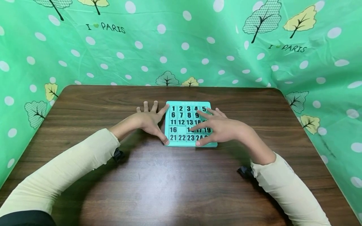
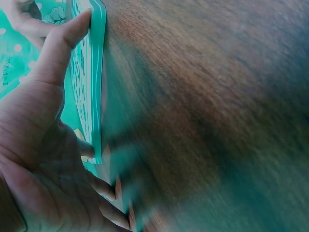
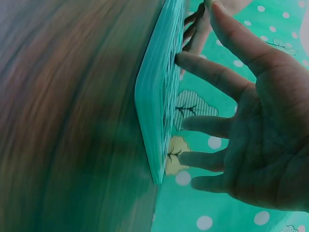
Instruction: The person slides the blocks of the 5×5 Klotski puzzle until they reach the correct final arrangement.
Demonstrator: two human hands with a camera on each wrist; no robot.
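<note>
A turquoise number slide puzzle (image 1: pixel 182 122) lies flat on the table, its tiles in rows inside a frame. One bare slot shows just right of the 16 tile (image 1: pixel 173 129). My left hand (image 1: pixel 148 121) is spread at the puzzle's left side, thumb and index finger touching its two left corners, the other fingers off it. Over the right part reaches my right hand (image 1: pixel 223 128), fingers spread and fairly straight. Its index fingertip touches a tile in the fourth row, partly covering the number. Several right-hand tiles are hidden under this hand.
The brown wooden table (image 1: pixel 152 182) has rounded far corners. Behind it and at both sides hangs a green dotted cloth (image 1: pixel 175 34) with printed trees. A black wrist device (image 1: pixel 245 172) sits under the right sleeve, another (image 1: pixel 117 154) under the left.
</note>
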